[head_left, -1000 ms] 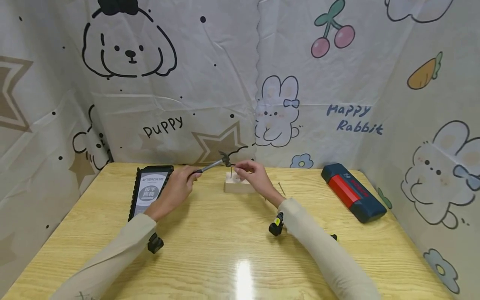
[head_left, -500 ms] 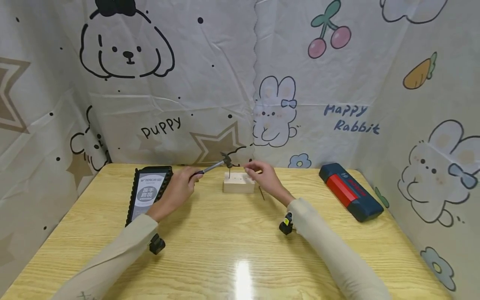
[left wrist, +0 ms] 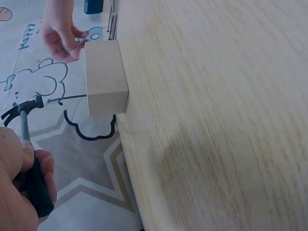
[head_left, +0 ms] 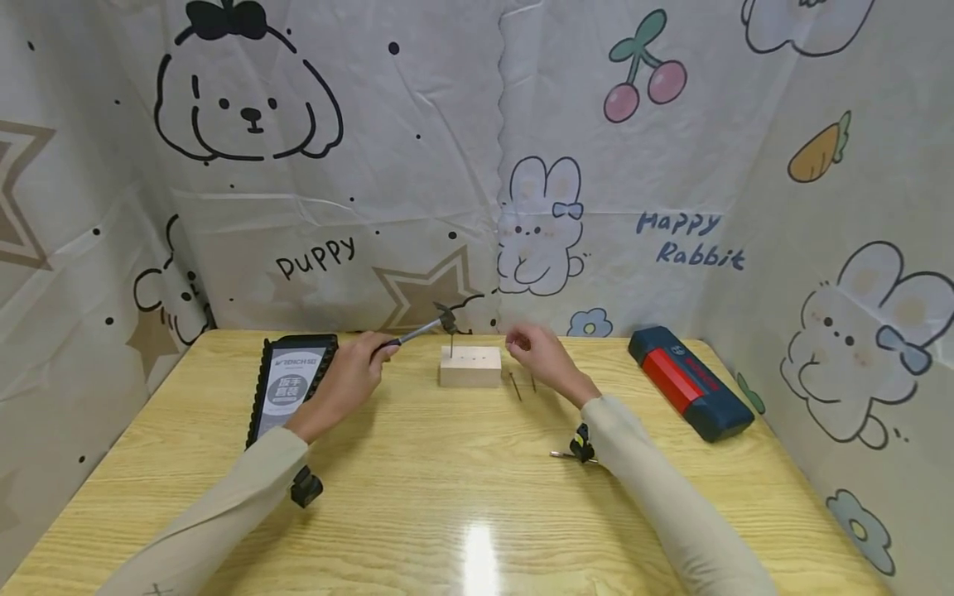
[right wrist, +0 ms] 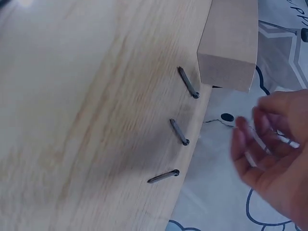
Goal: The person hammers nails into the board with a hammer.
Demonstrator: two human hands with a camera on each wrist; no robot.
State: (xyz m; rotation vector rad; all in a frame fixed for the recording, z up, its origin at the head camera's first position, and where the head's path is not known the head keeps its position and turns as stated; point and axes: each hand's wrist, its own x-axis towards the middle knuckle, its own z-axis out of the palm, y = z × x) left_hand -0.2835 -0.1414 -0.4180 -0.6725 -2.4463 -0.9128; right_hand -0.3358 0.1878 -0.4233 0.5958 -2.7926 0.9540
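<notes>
My left hand (head_left: pixel 350 377) grips a small claw hammer (left wrist: pixel 30 130) by its dark handle. The hammer's head hovers right at the head of a nail (left wrist: pixel 67 98), which stands upright in the left part of a pale wooden block (head_left: pixel 471 374). Several small dark holes show along the block's top. To the right of the block, my right hand (head_left: pixel 547 360) is raised above the table with loosely curled fingers (right wrist: pixel 245 166) and nothing between them. Under it lie loose nails: one by the block (right wrist: pixel 188 83), one beside it (right wrist: pixel 179 132) and another (right wrist: pixel 163 176).
A black case with a wrench-set label (head_left: pixel 294 382) lies on the left, partly behind my left forearm. At the right lies a dark blue and red case (head_left: pixel 689 382). A thin metal piece (head_left: pixel 559 454) pokes out near my right wrist camera. Printed cloth (head_left: pixel 417 190) hangs behind the table.
My right hand has left the standing nail and moved right, past the block, its fingers loosening. The hammer has stayed over the nail in my left hand. The head view has shifted slightly.
</notes>
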